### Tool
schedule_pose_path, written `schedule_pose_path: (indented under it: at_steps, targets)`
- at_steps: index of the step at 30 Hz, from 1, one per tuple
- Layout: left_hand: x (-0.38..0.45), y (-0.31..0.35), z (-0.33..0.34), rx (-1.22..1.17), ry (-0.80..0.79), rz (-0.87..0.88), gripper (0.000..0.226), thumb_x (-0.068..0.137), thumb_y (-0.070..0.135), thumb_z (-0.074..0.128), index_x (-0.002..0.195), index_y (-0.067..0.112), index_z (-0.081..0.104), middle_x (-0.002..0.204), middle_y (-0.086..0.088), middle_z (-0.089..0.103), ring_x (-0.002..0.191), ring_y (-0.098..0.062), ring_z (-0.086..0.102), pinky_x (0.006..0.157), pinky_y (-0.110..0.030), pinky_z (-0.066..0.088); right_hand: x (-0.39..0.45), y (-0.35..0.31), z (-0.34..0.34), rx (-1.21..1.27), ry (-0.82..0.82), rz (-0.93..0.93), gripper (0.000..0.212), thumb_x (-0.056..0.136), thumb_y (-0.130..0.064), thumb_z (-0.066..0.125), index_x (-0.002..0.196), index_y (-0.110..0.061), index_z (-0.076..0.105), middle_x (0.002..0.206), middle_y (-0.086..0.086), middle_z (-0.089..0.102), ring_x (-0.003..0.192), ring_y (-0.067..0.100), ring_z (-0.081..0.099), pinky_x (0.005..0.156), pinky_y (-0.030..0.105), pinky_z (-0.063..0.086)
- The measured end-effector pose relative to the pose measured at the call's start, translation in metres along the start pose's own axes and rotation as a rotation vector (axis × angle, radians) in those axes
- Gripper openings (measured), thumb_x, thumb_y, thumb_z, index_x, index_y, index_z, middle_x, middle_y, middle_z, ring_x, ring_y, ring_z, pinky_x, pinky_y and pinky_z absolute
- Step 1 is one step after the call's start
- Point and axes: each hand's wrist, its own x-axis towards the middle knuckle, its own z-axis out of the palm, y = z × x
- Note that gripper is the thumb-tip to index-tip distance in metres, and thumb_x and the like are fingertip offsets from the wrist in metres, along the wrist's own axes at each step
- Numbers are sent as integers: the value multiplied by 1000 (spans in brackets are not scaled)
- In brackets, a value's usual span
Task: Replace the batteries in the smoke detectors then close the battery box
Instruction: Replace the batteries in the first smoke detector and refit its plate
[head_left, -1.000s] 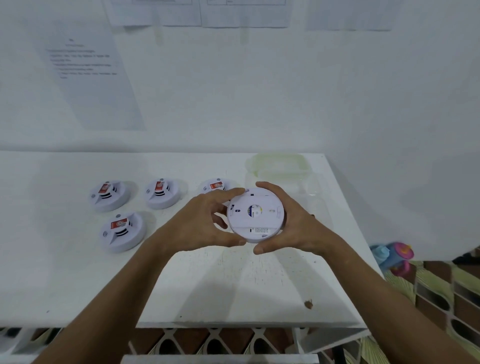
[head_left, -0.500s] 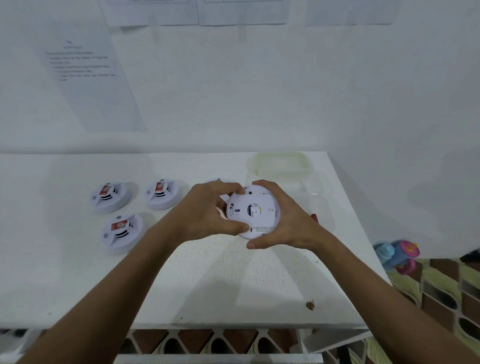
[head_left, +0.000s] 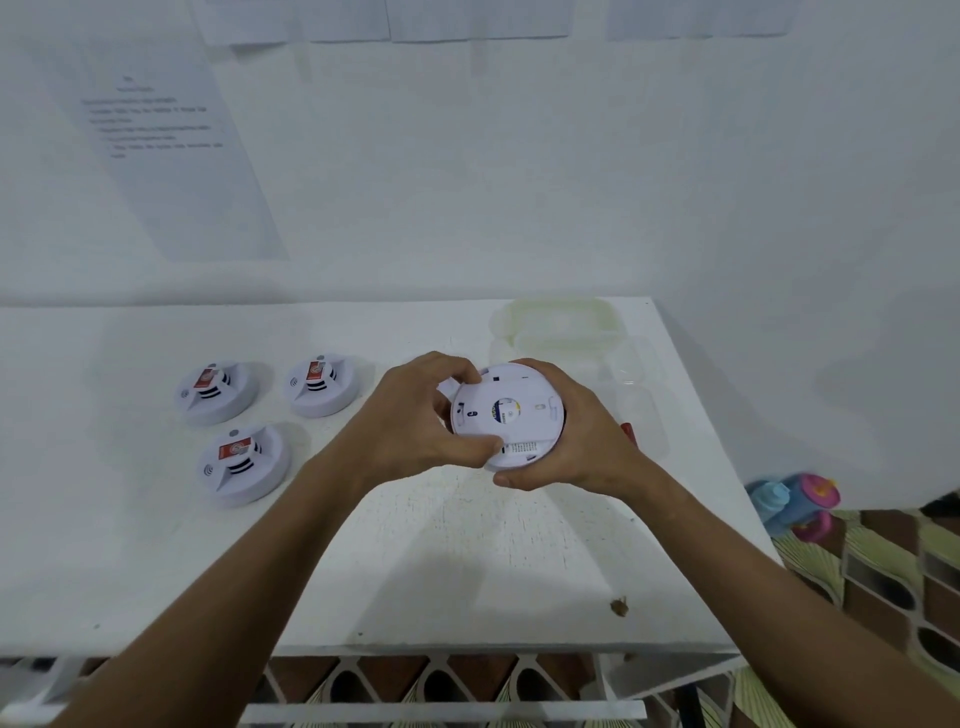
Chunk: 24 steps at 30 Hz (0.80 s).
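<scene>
Nearest the camera, both bare forearms reached in over the near edge of the white-painted tabletop (head_left: 467, 561), which carried a small brown speck near its front right. Between the two hands sat the round white plastic smoke detector (head_left: 511, 413), held up off the table with its flat back plate turned toward the camera. The left hand (head_left: 415, 415) had curled tighter than a second before — its thumb now pressed along the lower left rim and its fingertips hooked over the top left edge — while the right hand (head_left: 576, 441) cupped the right side with its thumb wrapped beneath. Over that second the disc had drifted slightly away from the camera and its printed markings had rotated a little, which reads as a twist at the back plate, probably to unlock it and reach the battery. Farther left, three matching white smoke detectors with red labels (head_left: 244, 462) lay face up, unmoved. At the far right stood the translucent plastic battery box (head_left: 631, 364) with its pale lid (head_left: 558, 325) still off beside it — so closing remained for later, as I judge it.
</scene>
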Motion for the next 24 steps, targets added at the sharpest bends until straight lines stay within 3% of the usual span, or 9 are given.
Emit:
schedule_pose_path:
  at_steps: [3,8,11,15,18,21,24]
  targets:
    - [2,3,1,42,13,-54,56,45,57,79,91,33,57,100,15,60,85,-10,64,67,-28,56,-1,2,3,11,29,-2,94,51,-14,96,134,-21,53,124,-7,64,116,16,60,93,32,56]
    - [5,4,7,128,47,-94,53,51,47,88,87,26,56,95,13,59,84,-7,59,62,-21,49,1,5,3,-9,21,-2,92,51,-7,97,132,-21,55,122,-6,66,114,19,62,93,36,57]
    - [6,3,15,181,68,-114,52,51,54,84,81,23,54,93,7,60,81,-8,58,61,-24,51,0,8,4,-12,29,19,93,49,-17,96,132,-23,55,120,-7,67,113,18,63,92,37,58]
    - [6,2,14,187,27,-93,51,56,54,82,90,24,59,99,9,59,86,-7,58,70,-28,53,2,12,2,-15,17,21,90,52,-12,94,132,-23,55,123,-3,66,114,20,63,93,41,57]
    - [6,3,8,194,-69,14,56,62,48,84,108,22,66,111,7,58,98,-9,57,82,-30,53,0,13,-1,-14,30,9,90,55,-7,96,133,-24,54,124,-6,65,115,17,61,92,34,56]
    - [8,2,2,228,-110,-41,65,62,47,86,118,22,65,123,8,50,106,-10,53,85,-25,51,-3,15,-1,-36,13,-9,89,56,-8,96,133,-25,54,123,-10,65,115,14,61,90,27,56]
    - [9,4,6,286,-101,-29,58,55,52,81,102,22,66,110,15,47,97,-7,52,77,-22,48,-5,16,5,-49,36,19,89,53,-18,97,128,-35,53,119,-21,66,112,6,62,88,16,52]
